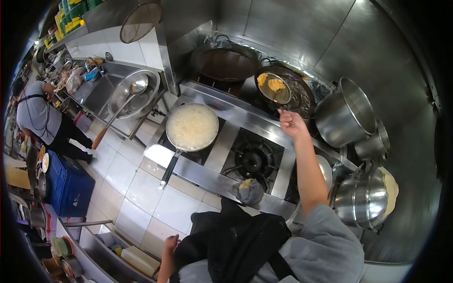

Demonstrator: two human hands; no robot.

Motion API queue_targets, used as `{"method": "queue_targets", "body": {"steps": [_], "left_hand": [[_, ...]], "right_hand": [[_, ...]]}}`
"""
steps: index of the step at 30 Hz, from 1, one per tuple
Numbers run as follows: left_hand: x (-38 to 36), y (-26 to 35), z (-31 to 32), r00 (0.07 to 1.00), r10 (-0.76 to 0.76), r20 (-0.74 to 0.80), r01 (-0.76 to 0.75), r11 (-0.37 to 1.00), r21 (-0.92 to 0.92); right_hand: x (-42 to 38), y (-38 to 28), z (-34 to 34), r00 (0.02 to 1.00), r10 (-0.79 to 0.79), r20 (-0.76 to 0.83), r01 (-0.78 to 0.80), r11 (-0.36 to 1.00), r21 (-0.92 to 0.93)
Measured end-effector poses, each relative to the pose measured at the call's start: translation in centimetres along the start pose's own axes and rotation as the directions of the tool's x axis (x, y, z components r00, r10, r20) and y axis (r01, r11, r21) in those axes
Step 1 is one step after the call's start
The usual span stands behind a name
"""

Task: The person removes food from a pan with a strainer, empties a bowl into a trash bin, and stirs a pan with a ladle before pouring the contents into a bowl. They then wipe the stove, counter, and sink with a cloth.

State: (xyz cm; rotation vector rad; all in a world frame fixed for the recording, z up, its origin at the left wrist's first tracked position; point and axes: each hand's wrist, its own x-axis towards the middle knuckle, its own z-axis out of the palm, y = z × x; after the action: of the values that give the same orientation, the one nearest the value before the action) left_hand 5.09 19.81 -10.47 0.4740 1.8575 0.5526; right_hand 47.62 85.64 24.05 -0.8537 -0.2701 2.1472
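Observation:
My right hand (292, 124) is closed around the handle end of a round strainer (283, 97), reaching over the back of the stove. Golden fried pieces (275, 85) lie in the strainer, which is above a dark wok (302, 96). Down by my side, my left hand (172, 242) has its fingers curled, with nothing visible in them. A frying pan (192, 126) full of pale, foamy food sits on the front left burner, its black handle pointing toward me.
A bare burner (252, 160) and a grey cloth (250, 191) are in front of me. Steel pots (347, 113) stand right; another wok (226, 63) is at the back. Left are a basin (148, 101) with a ladle, a blue cooler (71, 184) and another person (40, 111).

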Motion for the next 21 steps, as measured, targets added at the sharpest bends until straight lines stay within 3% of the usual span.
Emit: {"method": "queue_targets", "body": {"steps": [2, 9, 12, 15, 17, 21], "left_hand": [[4.3, -5.8, 0.8, 0.986, -0.159, -0.049, 0.163, 0.98, 0.111], [4.3, -5.7, 1.3, 0.988, -0.144, -0.064, 0.152, 0.976, 0.158], [3.9, -5.3, 0.6, 0.989, -0.133, -0.071, 0.145, 0.969, 0.201], [4.0, -3.4, 0.3, 0.99, -0.116, -0.079, 0.131, 0.966, 0.223], [3.2, -1.7, 0.4, 0.996, -0.069, -0.047, 0.068, 0.997, -0.029], [3.9, -1.1, 0.3, 0.998, -0.057, -0.019, 0.053, 0.988, -0.142]], "right_hand": [[0.7, 1.1, 1.0, 1.0, -0.018, 0.013, 0.017, 0.999, 0.046], [-1.2, 1.7, 1.8, 0.992, -0.046, 0.121, 0.029, 0.99, 0.141], [-0.5, 1.4, 2.3, 0.99, -0.135, -0.048, 0.133, 0.991, -0.032], [-1.5, 1.1, 1.7, 0.985, -0.143, -0.098, 0.141, 0.99, -0.029], [-2.5, 0.8, 1.3, 0.984, -0.153, -0.087, 0.149, 0.987, -0.05], [-6.2, 1.2, 1.2, 0.97, -0.234, -0.071, 0.222, 0.963, -0.154]]}}
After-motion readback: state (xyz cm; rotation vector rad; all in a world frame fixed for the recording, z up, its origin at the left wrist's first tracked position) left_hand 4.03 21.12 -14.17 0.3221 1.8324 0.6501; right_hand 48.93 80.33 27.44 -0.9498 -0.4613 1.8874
